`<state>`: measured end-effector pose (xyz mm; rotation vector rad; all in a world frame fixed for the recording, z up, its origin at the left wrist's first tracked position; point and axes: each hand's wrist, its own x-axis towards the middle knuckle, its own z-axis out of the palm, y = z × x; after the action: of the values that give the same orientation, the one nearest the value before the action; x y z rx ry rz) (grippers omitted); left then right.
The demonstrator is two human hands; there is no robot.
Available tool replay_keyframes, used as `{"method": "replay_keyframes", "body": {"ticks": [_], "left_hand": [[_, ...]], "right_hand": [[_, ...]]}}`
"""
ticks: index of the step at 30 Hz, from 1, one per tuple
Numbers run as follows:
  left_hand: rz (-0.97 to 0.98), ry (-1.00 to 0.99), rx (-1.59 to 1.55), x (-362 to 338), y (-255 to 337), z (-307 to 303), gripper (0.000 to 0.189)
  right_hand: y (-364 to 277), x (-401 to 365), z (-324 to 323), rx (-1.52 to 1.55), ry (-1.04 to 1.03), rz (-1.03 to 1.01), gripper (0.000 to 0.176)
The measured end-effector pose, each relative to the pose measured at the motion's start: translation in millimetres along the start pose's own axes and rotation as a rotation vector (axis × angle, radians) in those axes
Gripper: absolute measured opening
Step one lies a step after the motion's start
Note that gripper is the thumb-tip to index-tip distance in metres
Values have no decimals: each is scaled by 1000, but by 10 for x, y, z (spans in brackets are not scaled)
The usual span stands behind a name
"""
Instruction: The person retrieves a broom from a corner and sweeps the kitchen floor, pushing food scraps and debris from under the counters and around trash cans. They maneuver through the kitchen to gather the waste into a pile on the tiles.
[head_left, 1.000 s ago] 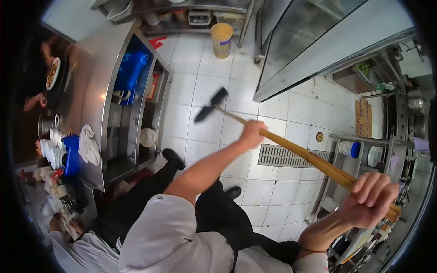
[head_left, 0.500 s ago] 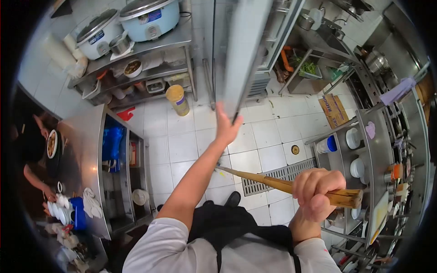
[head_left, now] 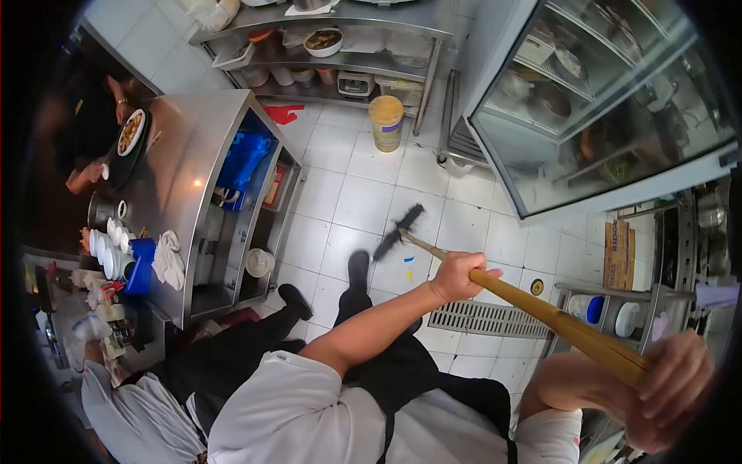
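A long wooden broom handle (head_left: 553, 315) slants across the view, down to a dark broom head (head_left: 399, 231) on the white tiled floor. My left hand (head_left: 457, 276) is closed around the handle partway along it. At the handle's upper end, at the lower right, my right hand (head_left: 674, 387) is wrapped round it. Small blue and yellow scraps (head_left: 410, 272) lie on the floor just beside the broom head.
A glass fridge door (head_left: 603, 124) stands open at upper right. A yellowish bucket (head_left: 386, 124) is near the shelves (head_left: 371, 65). A floor drain grate (head_left: 488, 319), cardboard (head_left: 619, 255) and a steel counter (head_left: 185, 166) surround me. One person (head_left: 139, 410) is close at lower left, another (head_left: 86, 116) behind the counter.
My left hand has moved from the fridge door to the broom handle. The door has swung to the right. The broom head now shows, and a person has come into view at lower left.
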<state>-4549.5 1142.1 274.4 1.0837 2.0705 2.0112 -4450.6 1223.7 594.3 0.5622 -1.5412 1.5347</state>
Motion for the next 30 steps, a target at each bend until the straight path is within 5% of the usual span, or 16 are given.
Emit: {"method": "replay_keyframes", "body": {"ticks": [4,8,11,15,18,21,24,30], "left_hand": [[70,-20,125,642,-423,-598,30],[120,-47,269,1272,-1395,-1500,26],[89,-18,373,1696,-2288,-2223,16],[-91,71,486,2002,-3575,-2937,19],[-87,-152,586,2179,-4011,-3157,27],[-153,-416,561,2110,-3944,-3049,30],[-122,-450,375,2014,-3473,-2632,26],[-231,-426,72,1493,-2413,-1507,21]], "right_hand": [[448,320,-11,88,-179,29,36],[1398,95,122,27,80,103,19],[2476,-58,555,-55,379,329,36],[3932,-676,885,5,99,427,20],[4234,-884,1147,-221,295,551,14],[3923,-497,1120,-215,37,606,13],[3724,-186,917,-103,119,283,31],[2889,603,727,-300,315,244,41]]}}
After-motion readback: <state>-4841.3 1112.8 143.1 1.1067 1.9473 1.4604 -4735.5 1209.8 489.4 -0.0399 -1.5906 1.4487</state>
